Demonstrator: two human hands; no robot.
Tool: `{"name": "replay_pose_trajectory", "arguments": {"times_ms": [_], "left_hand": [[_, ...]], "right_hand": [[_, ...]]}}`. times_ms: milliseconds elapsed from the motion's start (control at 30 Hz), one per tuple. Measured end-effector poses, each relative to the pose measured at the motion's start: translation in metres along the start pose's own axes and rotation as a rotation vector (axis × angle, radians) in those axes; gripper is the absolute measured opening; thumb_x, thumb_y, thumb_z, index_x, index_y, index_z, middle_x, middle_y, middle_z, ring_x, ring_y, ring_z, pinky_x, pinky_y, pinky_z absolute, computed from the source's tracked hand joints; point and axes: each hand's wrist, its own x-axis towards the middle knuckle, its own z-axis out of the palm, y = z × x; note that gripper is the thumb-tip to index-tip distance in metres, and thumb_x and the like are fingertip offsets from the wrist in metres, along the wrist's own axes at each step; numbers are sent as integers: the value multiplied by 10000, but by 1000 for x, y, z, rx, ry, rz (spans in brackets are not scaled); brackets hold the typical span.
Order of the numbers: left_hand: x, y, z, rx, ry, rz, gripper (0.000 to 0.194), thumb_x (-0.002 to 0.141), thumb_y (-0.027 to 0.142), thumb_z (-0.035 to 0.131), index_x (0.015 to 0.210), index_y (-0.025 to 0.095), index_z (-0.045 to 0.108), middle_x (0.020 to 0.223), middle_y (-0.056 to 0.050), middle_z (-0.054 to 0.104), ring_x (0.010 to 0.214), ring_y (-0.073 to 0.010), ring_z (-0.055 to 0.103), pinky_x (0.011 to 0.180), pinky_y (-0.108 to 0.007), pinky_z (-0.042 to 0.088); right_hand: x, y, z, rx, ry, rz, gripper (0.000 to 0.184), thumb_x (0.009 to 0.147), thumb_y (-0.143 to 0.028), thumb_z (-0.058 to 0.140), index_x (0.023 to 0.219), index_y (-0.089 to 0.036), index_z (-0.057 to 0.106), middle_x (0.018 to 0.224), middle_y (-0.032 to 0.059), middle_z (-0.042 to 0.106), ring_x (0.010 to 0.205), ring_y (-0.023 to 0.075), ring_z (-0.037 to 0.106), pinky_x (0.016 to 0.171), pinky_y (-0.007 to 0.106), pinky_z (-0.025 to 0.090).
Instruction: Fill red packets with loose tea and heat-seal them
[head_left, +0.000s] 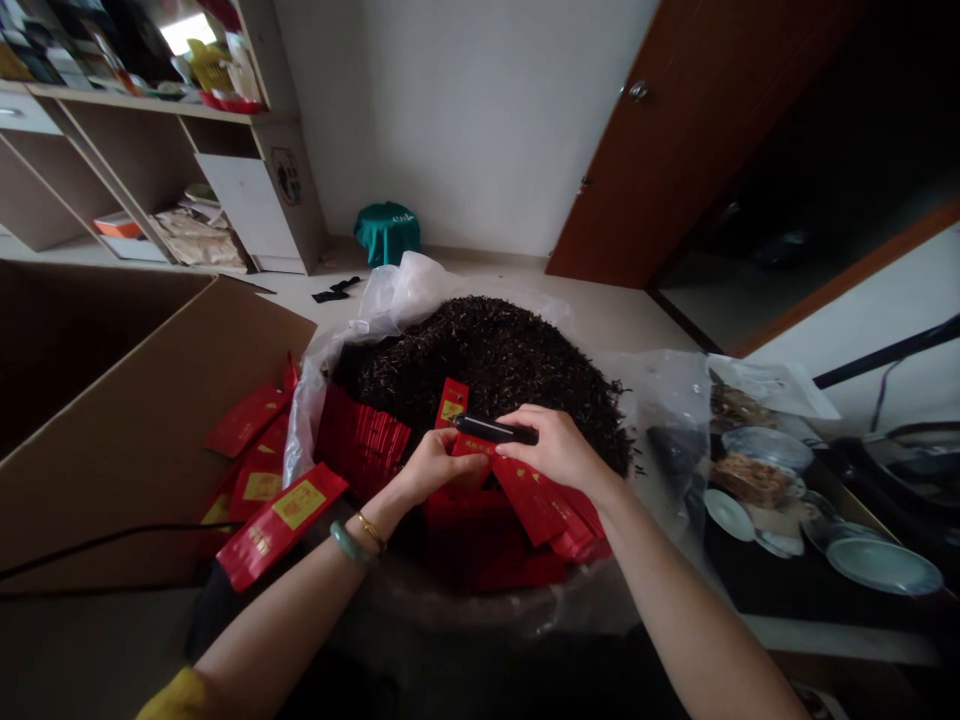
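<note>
My left hand (433, 466) pinches a red foil packet (472, 447) with thumb and fingers. A slim black handheld tool (498, 431) lies across the top of this packet, and my right hand (553, 446) grips its right end. Beneath both hands, more red packets (531, 498) lie loose in a big clear plastic bag (411, 285). Dark dried tea leaves (510, 350) form a heap behind them. One upright packet (452, 398) stands against the leaves, and a tight row of packets (364, 440) sits to the left. Another packet (285, 522) with a yellow label rests near my left forearm.
An open cardboard box (157, 420) stands at the left, with a black cable (112, 545) crossing it. On the right, a dark table bears dishes (885, 566) and a brown clump (750, 480). A green-covered object (388, 232) stands by the wall, near a wooden door (667, 130).
</note>
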Motion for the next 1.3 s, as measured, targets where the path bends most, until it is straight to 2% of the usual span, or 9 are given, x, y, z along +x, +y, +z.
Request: {"name": "replay_pose_trajectory", "arguments": {"times_ms": [267,500,833,1033,1167,1300], "left_hand": [[-4,5,-2,43,-82,36,424,499,408,836,768,113,694,512,21,622,413,-92,513,437,-207,409],[-4,4,-1,34,-68,40,378,496,396,841,681,112,674,518,13,627,414,-92,514,441,-212,416],[-4,4,0,24,-39,46,418,443,411,853,670,109,674,538,12,638,431,-90,524,434,-199,410],[-4,3,0,47,-38,43,422,462,418,847,696,107,685,530,8,632,436,-102,526,459,-221,426],[-2,7,0,88,59,147,437,486,441,833,750,115,713,630,-16,688,538,-134,586,536,-234,466],[0,9,0,101,115,256,413,505,445,820,755,131,720,748,-36,724,685,-174,633,660,-259,496]], "right_hand": [[0,5,-4,33,-95,8,376,637,-221,761,1002,-184,684,985,58,683,887,198,647,822,322,493],[-1,1,-3,31,-53,-5,218,711,-211,705,928,-199,706,897,36,692,819,180,647,785,305,491],[-1,-1,-4,15,-56,-17,228,719,-192,703,948,-188,703,893,34,686,822,175,644,784,290,485],[-2,-3,-3,9,-45,-30,220,715,-190,708,935,-205,709,875,25,686,806,173,647,776,290,493],[-2,-6,-3,4,-31,-26,221,711,-175,707,930,-202,707,867,26,683,803,175,646,775,295,493],[-1,-2,-1,54,-73,1,218,725,-198,686,943,-207,688,911,32,684,844,185,644,808,318,489]]}}
